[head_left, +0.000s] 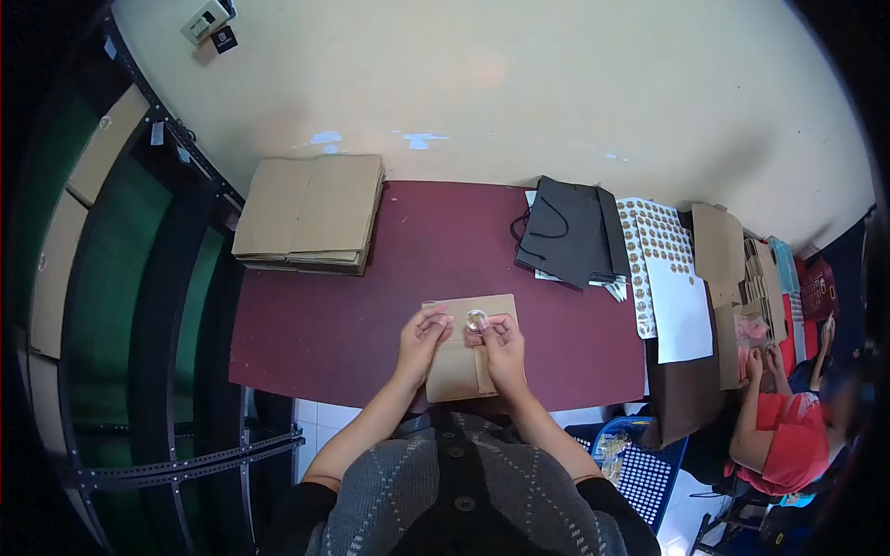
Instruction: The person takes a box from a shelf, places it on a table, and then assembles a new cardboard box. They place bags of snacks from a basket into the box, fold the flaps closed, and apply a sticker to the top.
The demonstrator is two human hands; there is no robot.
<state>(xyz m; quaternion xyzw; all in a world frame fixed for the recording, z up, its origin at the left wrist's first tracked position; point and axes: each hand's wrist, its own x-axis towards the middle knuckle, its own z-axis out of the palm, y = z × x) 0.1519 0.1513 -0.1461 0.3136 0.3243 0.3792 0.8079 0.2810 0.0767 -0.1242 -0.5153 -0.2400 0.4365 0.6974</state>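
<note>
A small folded brown cardboard box (450, 366) lies flat at the table's front edge, in front of my body. Above its right half, my right hand (502, 350) pinches a round, shiny sticker (476, 320) with a pale rim between thumb and fingers. Over the box's left edge is my left hand (425, 340), its fingers curled together in a pinch. Whatever those left fingertips hold, if anything, is too small to make out. The sticker sits between the two hands, nearer the right one.
Stacked flat cardboard (311, 208) stands at the table's back left. Black paper bags (573, 232) and sheets of round stickers (660, 232) lie at the right. Beyond them, a person in a red shirt (783, 435) works at boxes. A blue basket (644, 473) is below right; metal shelving (153, 306) stands left.
</note>
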